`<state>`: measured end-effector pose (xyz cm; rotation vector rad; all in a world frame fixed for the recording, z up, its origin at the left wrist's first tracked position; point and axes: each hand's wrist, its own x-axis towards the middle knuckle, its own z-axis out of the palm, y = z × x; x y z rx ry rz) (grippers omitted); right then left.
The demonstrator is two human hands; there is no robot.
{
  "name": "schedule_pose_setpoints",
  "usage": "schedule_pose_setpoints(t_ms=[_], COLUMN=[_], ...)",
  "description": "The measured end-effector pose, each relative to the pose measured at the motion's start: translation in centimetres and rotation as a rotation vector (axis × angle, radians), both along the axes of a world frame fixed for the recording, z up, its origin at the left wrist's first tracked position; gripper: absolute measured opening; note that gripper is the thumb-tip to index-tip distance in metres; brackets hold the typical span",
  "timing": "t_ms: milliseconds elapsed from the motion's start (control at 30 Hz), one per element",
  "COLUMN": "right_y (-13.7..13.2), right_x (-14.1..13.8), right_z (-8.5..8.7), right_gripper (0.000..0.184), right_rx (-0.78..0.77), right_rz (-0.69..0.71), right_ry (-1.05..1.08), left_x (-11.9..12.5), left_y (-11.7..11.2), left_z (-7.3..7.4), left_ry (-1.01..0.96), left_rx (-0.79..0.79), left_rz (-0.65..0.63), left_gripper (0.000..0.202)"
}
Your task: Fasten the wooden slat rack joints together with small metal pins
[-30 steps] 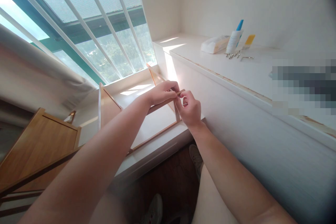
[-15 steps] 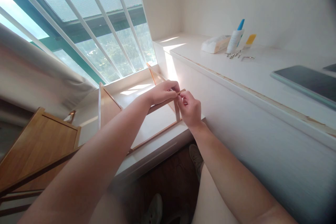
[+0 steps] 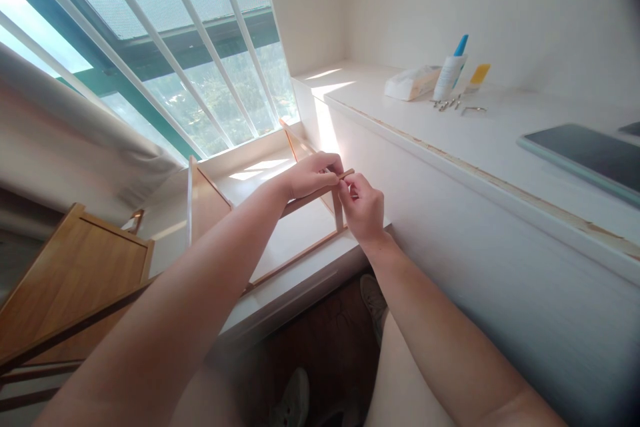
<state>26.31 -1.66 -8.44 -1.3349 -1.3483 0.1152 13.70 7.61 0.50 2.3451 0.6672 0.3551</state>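
My left hand (image 3: 311,177) is closed round the end of a thin wooden bar (image 3: 306,197) that belongs to a light wooden frame (image 3: 297,147) standing on the white window sill (image 3: 260,173). My right hand (image 3: 363,208) meets it at the bar's tip, with fingers pinched on something too small to make out. Both hands touch at the frame's upper right corner. An upright wooden panel (image 3: 200,203) of the frame stands to the left.
A white counter (image 3: 480,140) runs along the right, bearing a tissue pack (image 3: 413,82), a blue-capped bottle (image 3: 449,73), a yellow tube (image 3: 477,75), several small metal fittings (image 3: 453,104) and a dark tablet (image 3: 585,157). A wooden cabinet part (image 3: 75,273) lies lower left. Barred window behind.
The hands stay at the bar's tip; my right fingers have shifted slightly. The view has barely moved.
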Motion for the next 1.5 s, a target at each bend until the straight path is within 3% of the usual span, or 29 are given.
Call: schedule_pose_setpoints(t_ms=[1500], right_y=[0.06], right_x=[-0.04], right_z=[-0.2], right_gripper=[0.013], right_rx=[0.068], right_rz=[-0.017], right_ry=[0.014], left_x=[0.04], left_y=[0.04], left_z=[0.13], left_ry=[0.009], left_rx=[0.005], left_rz=[-0.008], left_gripper=[0.015])
